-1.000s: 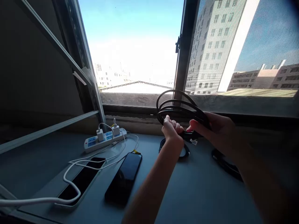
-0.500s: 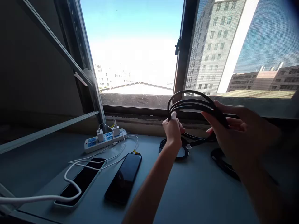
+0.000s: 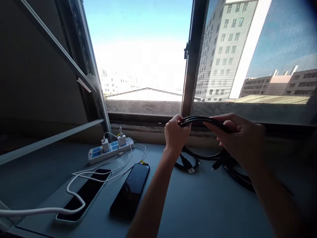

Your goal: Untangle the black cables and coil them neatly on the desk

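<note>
Between my two hands hangs a coiled black cable [image 3: 201, 119], raised above the table. My left hand [image 3: 176, 132] is closed round the left side of the loops. On the right side, my right hand [image 3: 239, 134] pinches the bundle between thumb and fingers. The lower part of the coil droops under my hands, and two dark plug ends dangle there, one with a pale tip. A second coiled black cable [image 3: 239, 178] lies on the table, partly behind my right forearm. Another dark loop of cable [image 3: 179, 167] rests below my left hand.
A white power strip [image 3: 111, 150] with two chargers stands by the window wall. White charging cables [image 3: 81, 172] run to a phone [image 3: 131, 190] and across another phone in a pale case [image 3: 84, 195]. A metal frame [image 3: 52, 138] rises on the left, beside the window.
Both hands have gathered the loops into a tighter, flatter bundle, lower than before. My right hand has moved left. The plug ends now hang in sight beneath the coil.
</note>
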{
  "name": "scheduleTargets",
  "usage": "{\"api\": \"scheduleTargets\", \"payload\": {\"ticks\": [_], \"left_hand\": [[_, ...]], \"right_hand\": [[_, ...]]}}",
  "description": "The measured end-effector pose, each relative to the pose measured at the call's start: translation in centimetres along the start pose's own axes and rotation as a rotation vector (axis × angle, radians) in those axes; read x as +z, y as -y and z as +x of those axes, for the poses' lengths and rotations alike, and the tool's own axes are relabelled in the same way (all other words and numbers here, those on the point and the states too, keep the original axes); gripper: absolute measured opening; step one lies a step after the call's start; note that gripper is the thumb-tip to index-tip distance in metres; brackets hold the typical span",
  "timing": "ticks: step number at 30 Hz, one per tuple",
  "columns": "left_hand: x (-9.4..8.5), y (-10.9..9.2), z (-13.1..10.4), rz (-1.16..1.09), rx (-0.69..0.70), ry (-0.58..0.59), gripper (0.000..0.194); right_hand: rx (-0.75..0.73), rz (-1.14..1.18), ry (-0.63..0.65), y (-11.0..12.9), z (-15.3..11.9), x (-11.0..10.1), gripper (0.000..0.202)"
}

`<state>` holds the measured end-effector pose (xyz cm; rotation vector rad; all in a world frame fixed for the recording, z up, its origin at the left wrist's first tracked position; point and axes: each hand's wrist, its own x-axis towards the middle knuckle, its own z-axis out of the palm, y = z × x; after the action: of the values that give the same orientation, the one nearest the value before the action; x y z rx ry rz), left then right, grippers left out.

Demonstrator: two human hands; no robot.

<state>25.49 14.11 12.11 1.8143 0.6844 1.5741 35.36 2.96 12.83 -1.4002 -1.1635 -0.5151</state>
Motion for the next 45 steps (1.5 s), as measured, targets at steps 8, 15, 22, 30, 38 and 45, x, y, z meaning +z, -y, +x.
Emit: {"api": "scheduleTargets", "payload": {"ticks": [8, 15, 22, 30, 38, 45], "left_hand": [[-0.9, 0.2, 0.4, 0.172, -0.179, 0.174, 0.028], [-1.8, 1.6, 1.3, 0.269, -0.3, 0.184, 0.027], [-2.7, 1.9, 1.6, 0.391, -0.275, 0.181, 0.025], [-2.8, 2.0, 1.6, 0.528, -0.254, 0.225, 0.023], [-2.2, 3.6, 1.9, 0.541, -0.298, 0.313, 0.025], [-1.4, 7.4, 1.8, 0.61, -0.508, 0.525, 0.021]], "right_hand": [[-0.162, -0.176, 0.013, -1.5, 0.0, 1.6, 0.029], [-0.294, -0.426, 0.047, -1.6, -0.9, 3.1, 0.03], [-0.268, -0.258, 0.207, -2.2, -1.0, 3.4, 0.032], [-0.197, -0.022, 0.388, -3.9, -0.4, 3.5, 0.035], [0.146, 0.08, 0.465, -6.5, -0.5, 4.9, 0.036], [0.253, -0.077, 0.472, -11.0, -1.2, 7.1, 0.034]]}}
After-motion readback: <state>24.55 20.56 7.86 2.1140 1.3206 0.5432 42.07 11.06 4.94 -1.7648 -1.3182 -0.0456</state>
